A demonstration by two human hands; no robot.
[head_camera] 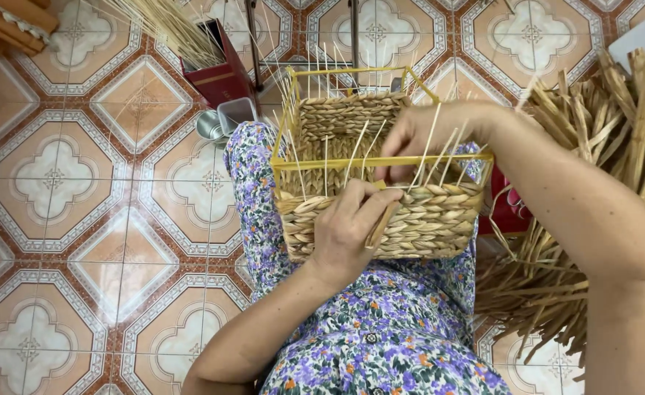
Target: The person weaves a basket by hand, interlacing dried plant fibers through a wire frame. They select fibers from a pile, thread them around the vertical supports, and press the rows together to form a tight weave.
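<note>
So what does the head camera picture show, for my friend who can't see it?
Two hands weave a straw-coloured basket resting on a lap in a flowery dress. The left hand presses its front wall; the right hand reaches inside. Dried reeds lie on the tiled floor.

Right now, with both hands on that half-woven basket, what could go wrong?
1. The thin upright sticks stand bare above the weave; the right hand reaching among them could bend or snap one.
2. The basket rests only on the person's lap, steadied by the left hand, so it might slip.
3. The loose strand under the left thumb may slacken.
</note>
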